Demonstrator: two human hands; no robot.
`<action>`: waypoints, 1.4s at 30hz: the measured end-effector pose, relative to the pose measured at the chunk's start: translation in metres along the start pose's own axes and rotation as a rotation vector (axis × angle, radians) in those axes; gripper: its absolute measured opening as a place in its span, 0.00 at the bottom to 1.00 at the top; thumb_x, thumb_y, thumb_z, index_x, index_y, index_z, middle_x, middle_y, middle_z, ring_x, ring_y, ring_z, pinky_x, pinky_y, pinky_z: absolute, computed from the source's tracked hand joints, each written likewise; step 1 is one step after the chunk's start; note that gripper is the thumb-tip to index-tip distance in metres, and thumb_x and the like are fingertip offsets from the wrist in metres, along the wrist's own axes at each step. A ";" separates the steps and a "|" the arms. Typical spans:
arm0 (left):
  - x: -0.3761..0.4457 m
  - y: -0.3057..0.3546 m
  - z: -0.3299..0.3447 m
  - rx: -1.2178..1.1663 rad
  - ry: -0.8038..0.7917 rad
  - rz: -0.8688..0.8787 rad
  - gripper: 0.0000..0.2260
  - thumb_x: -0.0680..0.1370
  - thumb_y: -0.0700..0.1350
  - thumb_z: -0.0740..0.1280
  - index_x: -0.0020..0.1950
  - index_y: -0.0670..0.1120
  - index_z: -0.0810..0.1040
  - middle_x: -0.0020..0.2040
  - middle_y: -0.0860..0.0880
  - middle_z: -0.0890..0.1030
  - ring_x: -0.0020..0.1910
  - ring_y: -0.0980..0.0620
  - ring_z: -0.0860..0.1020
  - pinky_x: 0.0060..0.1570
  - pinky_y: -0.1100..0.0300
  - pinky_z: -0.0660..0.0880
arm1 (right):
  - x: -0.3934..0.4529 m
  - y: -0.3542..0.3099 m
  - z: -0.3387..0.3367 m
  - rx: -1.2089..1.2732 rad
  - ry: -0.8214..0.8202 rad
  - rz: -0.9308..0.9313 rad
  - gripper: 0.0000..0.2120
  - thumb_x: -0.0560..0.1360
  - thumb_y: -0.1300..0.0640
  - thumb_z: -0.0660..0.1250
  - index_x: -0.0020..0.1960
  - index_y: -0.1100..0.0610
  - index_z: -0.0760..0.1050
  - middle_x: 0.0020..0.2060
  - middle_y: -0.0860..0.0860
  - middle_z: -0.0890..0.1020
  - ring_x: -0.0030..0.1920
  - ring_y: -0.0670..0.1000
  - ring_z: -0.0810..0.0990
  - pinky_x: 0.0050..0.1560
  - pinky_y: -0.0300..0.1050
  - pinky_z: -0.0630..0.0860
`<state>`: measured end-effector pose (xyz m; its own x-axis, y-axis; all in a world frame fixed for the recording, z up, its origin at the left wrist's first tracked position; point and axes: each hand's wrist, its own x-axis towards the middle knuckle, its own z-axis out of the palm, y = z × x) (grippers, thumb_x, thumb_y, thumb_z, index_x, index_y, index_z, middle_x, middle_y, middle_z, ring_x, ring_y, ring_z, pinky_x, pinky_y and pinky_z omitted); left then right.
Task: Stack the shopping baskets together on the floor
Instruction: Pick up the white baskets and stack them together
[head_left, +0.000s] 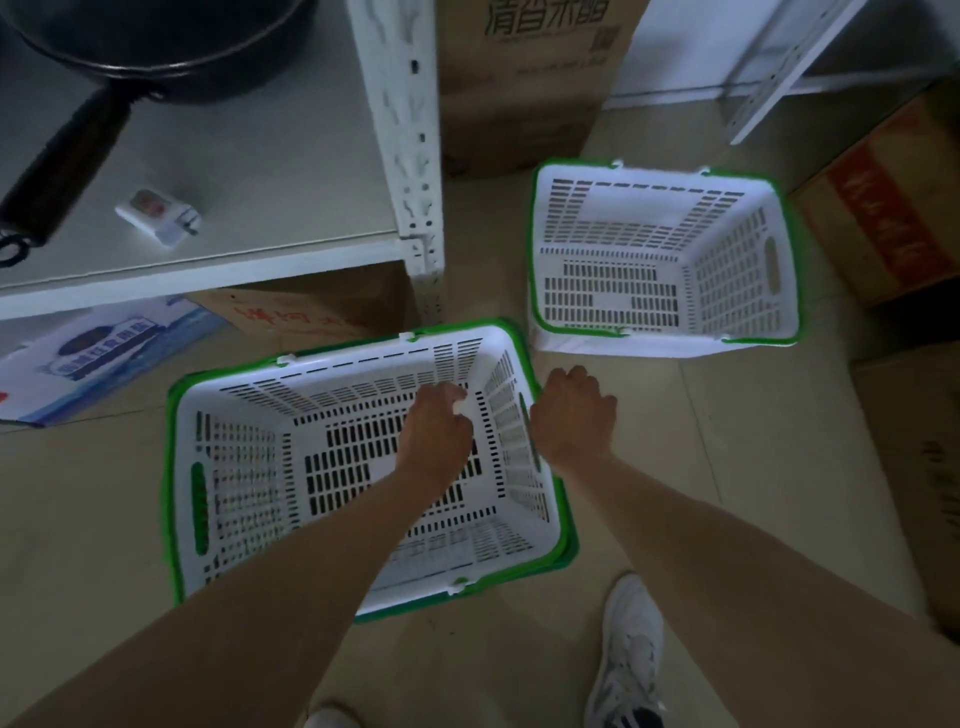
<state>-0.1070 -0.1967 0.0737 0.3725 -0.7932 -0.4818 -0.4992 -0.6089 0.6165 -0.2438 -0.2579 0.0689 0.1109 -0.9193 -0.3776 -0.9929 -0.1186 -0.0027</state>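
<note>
Gripping the right end wall of the near white slotted plastic basket with green rim (249, 467) on the tiled floor (727, 467), the left hand (436, 441) curls inside, the right hand (569, 415) outside, while a second matching basket (665, 260) sits apart beyond.

The near basket (249, 467) is white plastic, pierced all over with rows of dark slots, and edged in bright green along its rim and handle. The far basket (660, 260) wears the same colours: white slotted walls, a green rim. The floor (727, 441) is pale beige tile with thin darker joints. A white metal shelf (291, 171) carries a black pan (156, 47) (its handle equally black). The cardboard boxes (524, 78) are brown; one at the right (883, 218) bears a red printed band, and a box under the shelf (98, 353) shows blue and white. The shoe (631, 654) is white with dark markings.
</note>
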 end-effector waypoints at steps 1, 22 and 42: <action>0.005 0.014 0.009 -0.039 -0.008 0.011 0.15 0.77 0.35 0.61 0.61 0.44 0.77 0.62 0.45 0.78 0.56 0.47 0.79 0.53 0.62 0.73 | 0.005 0.008 -0.002 0.013 -0.008 -0.025 0.11 0.77 0.56 0.57 0.56 0.58 0.73 0.55 0.55 0.76 0.56 0.56 0.76 0.55 0.52 0.71; 0.083 0.177 0.171 -0.149 -0.195 -0.194 0.15 0.75 0.43 0.61 0.59 0.38 0.69 0.56 0.29 0.77 0.55 0.30 0.78 0.55 0.39 0.76 | 0.108 0.221 -0.047 0.047 -0.051 0.050 0.12 0.79 0.57 0.56 0.59 0.57 0.73 0.56 0.55 0.77 0.58 0.56 0.77 0.59 0.51 0.70; 0.174 0.209 0.135 0.531 0.008 -0.062 0.26 0.78 0.47 0.58 0.76 0.47 0.60 0.78 0.42 0.58 0.74 0.39 0.63 0.70 0.43 0.66 | 0.215 0.306 -0.059 0.221 -0.069 0.182 0.16 0.79 0.57 0.58 0.64 0.62 0.69 0.62 0.61 0.72 0.59 0.60 0.75 0.54 0.50 0.75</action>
<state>-0.2514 -0.4605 0.0344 0.4186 -0.7570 -0.5017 -0.8023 -0.5671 0.1863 -0.5209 -0.5137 0.0420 -0.0655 -0.8892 -0.4528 -0.9822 0.1374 -0.1278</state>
